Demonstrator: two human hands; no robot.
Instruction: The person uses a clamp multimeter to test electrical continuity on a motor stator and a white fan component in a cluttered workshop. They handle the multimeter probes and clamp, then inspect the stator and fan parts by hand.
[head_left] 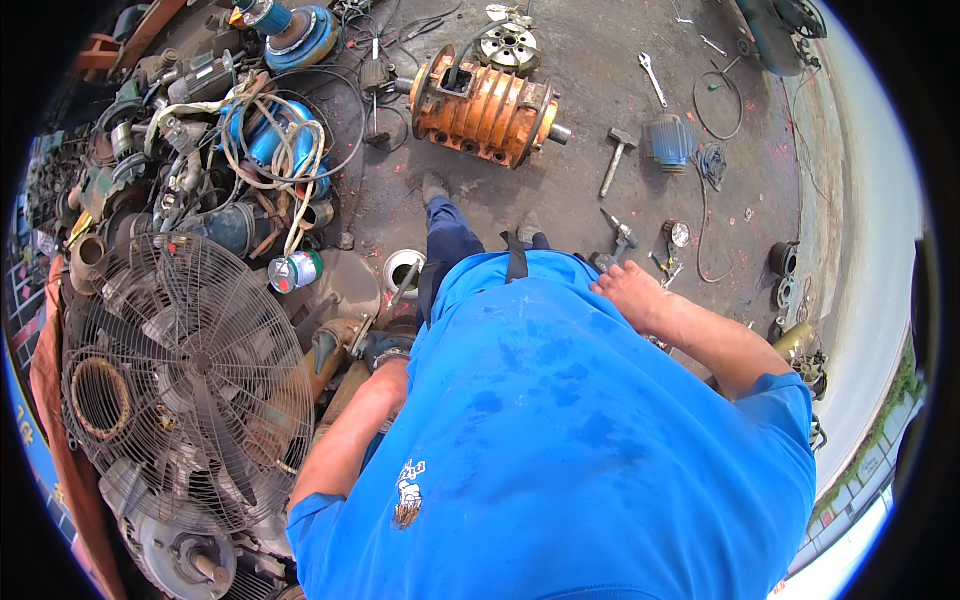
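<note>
Left of centre in the frame, the left hand (pixel 393 383) is at a round metal part (pixel 387 346), its fingers mostly hidden, so I cannot tell if they grip it. Right of centre, the right hand's (pixel 636 296) fingers curl loosely below a grey tool (pixel 626 237); any hold is unclear. The part looks heavy, stiff and perhaps greasy, best taken under its rim; the tool seems hard and lighter. Printed lettering marks the shirt (pixel 560 400) and a can (pixel 296 271) at left.
</note>
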